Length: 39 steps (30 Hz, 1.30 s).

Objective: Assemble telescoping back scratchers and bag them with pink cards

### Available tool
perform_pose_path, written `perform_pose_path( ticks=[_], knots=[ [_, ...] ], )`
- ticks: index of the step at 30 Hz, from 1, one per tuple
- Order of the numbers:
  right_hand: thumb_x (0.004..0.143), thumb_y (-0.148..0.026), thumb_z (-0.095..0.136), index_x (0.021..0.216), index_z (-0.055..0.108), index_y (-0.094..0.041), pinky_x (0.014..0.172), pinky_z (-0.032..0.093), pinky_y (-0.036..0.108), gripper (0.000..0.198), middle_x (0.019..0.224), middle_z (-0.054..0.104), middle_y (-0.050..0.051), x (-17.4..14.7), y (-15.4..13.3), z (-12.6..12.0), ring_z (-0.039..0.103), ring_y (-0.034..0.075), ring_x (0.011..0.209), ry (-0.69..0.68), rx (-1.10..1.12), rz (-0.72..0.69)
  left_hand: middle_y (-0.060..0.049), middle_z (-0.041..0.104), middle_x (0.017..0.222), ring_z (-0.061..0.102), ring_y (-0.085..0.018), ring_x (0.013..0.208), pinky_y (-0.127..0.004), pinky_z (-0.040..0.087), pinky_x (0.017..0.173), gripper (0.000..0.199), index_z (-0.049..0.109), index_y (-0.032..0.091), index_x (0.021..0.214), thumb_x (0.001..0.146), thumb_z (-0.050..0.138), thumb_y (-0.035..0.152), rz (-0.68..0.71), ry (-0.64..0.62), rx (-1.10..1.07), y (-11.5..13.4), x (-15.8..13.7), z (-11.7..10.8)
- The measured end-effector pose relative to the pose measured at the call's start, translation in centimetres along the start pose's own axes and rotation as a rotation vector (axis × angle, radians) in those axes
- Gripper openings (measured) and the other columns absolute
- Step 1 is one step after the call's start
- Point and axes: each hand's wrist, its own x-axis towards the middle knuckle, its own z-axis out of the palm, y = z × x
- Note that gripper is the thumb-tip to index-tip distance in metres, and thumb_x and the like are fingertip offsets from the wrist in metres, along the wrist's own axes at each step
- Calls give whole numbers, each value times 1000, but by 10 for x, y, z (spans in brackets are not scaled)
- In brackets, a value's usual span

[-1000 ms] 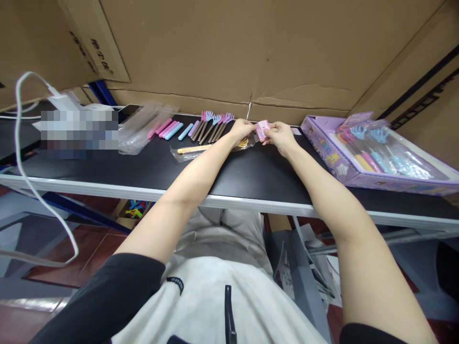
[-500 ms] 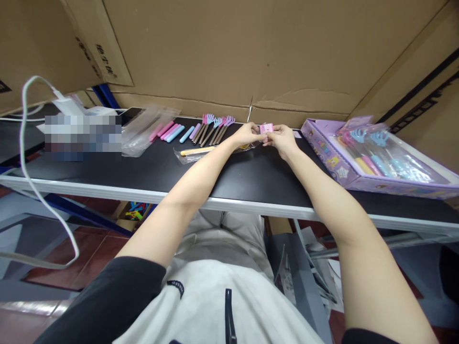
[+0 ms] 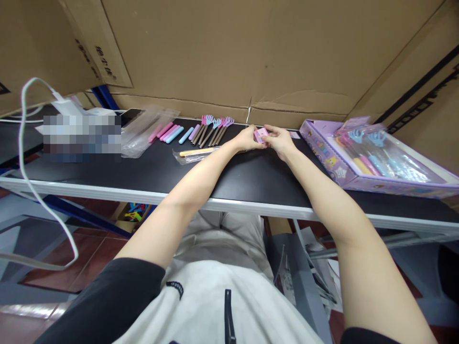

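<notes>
A small pink printed card [image 3: 261, 134] is pinched between my two hands above the black tabletop [image 3: 258, 181]. My left hand [image 3: 246, 138] closes on its left side, and my right hand [image 3: 281, 142] grips the right side with thumb and fingers. Under my left wrist lies a clear plastic bag [image 3: 184, 158] holding a yellow-handled stick [image 3: 197, 152]; my forearm hides part of it. Left of my hands, several claw-headed back scratchers [image 3: 215, 129] lie in a row, with pink, blue and purple handle tubes [image 3: 175, 134] beside them. Another small card [image 3: 294, 135] lies just past my right hand.
At the right stands a purple display box [image 3: 332, 165] with bagged back scratchers [image 3: 376, 148]. Clear plastic sleeves [image 3: 138, 136] lie on the left, near a white cable [image 3: 23, 138]. Cardboard [image 3: 229, 57] walls the back. Below the table is a box of colourful pieces [image 3: 134, 212].
The pink card has tilted and moved slightly left and down in my hands. My left hand's fingers now reach further around it.
</notes>
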Motion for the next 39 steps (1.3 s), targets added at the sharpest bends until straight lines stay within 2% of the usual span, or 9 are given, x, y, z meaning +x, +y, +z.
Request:
perform_pose_path(
  ticks=[3, 7, 16, 24, 29, 33, 39],
  knots=[
    [76, -7, 79, 137, 71, -13, 82, 70, 42, 62, 78, 73, 0, 2, 2, -1, 70, 18, 67, -12, -13, -3, -12, 74, 117, 72, -33, 119, -40, 52, 103, 49, 52, 21, 100, 71, 92, 21, -31, -24, 59, 2, -1, -1],
    [77, -8, 81, 135, 73, -14, 81, 70, 43, 59, 78, 73, 1, 6, 7, -3, 68, 18, 64, -50, -32, -22, -11, 75, 115, 73, -34, 116, -42, 54, 101, 44, 53, 22, 97, 73, 90, 23, -40, -27, 139, -1, 2, -2],
    [76, -4, 83, 129, 70, -15, 71, 67, 34, 55, 79, 72, 0, 4, 3, -2, 67, 15, 63, -56, -13, 10, -12, 76, 116, 73, -32, 112, -42, 55, 99, 45, 52, 21, 101, 72, 87, 21, 85, -12, 98, -14, 10, 0],
    [82, 2, 71, 107, 67, -16, 67, 64, 31, 31, 70, 67, 0, -7, -15, 1, 71, 19, 65, 42, -48, 36, -10, 71, 107, 71, -33, 111, -44, 55, 98, 52, 47, 23, 98, 68, 89, 17, 81, -13, 77, -18, 10, 2],
    [85, -1, 72, 94, 59, -21, 65, 66, 31, 25, 71, 69, 1, -7, -17, 1, 74, 19, 64, 70, -64, 67, -6, 66, 100, 69, -32, 111, -43, 53, 99, 55, 47, 24, 97, 65, 91, 17, 73, 13, 74, -21, 12, 1],
    [89, 0, 66, 92, 54, -24, 64, 66, 29, 27, 69, 69, -1, -4, -14, -1, 76, 18, 65, 89, -45, 65, -2, 62, 93, 67, -29, 104, -41, 52, 95, 54, 45, 25, 94, 66, 91, 17, 60, 19, 63, -23, 13, 0],
    [88, -5, 69, 96, 54, -24, 70, 69, 32, 26, 75, 74, 2, -2, -11, -3, 80, 21, 74, 81, -60, 27, 0, 58, 89, 65, -27, 101, -40, 50, 93, 55, 44, 25, 92, 66, 91, 16, 57, 15, 63, -19, 11, -1]
  ],
)
